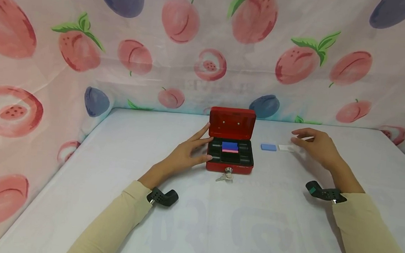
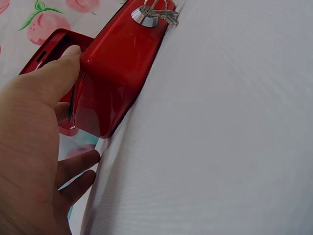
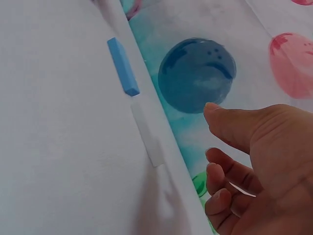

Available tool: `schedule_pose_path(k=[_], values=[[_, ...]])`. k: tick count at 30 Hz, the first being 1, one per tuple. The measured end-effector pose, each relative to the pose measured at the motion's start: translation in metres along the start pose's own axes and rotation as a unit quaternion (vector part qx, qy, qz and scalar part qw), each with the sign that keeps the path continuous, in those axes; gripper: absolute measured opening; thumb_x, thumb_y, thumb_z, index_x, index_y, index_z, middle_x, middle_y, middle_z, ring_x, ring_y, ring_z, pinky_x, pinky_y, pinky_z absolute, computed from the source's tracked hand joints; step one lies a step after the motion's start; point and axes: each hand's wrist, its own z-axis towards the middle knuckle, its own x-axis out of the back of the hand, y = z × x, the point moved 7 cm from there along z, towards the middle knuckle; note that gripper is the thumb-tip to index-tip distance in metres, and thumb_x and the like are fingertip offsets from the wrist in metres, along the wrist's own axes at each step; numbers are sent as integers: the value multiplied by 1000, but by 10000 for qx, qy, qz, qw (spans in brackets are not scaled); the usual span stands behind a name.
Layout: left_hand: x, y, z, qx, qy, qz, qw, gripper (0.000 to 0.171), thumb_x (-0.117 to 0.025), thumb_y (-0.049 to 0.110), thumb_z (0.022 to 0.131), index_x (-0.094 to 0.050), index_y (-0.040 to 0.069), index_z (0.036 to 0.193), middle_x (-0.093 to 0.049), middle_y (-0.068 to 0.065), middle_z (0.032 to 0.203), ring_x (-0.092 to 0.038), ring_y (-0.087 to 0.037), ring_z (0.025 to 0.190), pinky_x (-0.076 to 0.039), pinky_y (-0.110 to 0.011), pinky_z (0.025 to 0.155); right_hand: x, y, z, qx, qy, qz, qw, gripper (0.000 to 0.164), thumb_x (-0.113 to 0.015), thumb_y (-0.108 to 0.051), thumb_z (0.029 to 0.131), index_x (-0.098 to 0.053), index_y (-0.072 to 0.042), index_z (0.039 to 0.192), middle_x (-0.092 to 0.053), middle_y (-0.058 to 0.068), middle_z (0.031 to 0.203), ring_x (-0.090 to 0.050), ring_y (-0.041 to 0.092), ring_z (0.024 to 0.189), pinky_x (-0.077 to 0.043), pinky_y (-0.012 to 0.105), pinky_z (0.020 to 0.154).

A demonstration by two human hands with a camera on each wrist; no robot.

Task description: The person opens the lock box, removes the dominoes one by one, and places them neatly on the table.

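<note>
A red cash box stands with its lid raised and keys hanging from its front lock. Inside the black tray lie a blue block and a pink strip. My left hand touches the box's left side with spread fingers, its thumb at the front corner. To the box's right, a light-blue block and a flat white block lie end to end. Over the white block's right end hovers my right hand, fingers loosely bent, holding nothing.
The table is covered in a white cloth. Behind it hangs a curtain printed with fruit, meeting the table just past the box. Black straps with small cameras are on both wrists.
</note>
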Motion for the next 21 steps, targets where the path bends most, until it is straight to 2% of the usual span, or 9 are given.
schedule_pose_path(k=[4,9,14,21], values=[[1,0,0,-7,14,7,10000,65,-65,39,91,-43,7,144,-5,14,159,-14,-8,142,-29,-44,109,4,-3,0,35,155,22,9999,54,-59,-50,91,-61,-7,124,-59,16,117,-51,35,105,-49,43,72],[0,-2,0,64,1,55,10000,64,-65,37,91,-43,8,144,-5,16,159,-13,-5,142,-28,-44,109,5,-11,1,178,84,67,9998,52,-60,-49,91,-62,-8,124,-62,13,114,-52,31,104,-48,45,74],[0,-3,0,61,23,70,10000,64,-65,36,91,-43,8,144,-6,15,159,-14,-5,142,-29,-44,109,5,-27,0,372,-91,149,9992,53,-59,-48,92,-61,-7,126,-62,16,116,-54,32,104,-44,45,81],[0,-3,1,57,6,85,9999,64,-65,37,91,-43,8,144,-6,15,159,-14,-5,142,-29,-44,109,5,-50,-2,623,-28,159,9979,47,-60,-44,92,-62,-10,124,-65,13,110,-57,25,97,-46,36,76]])
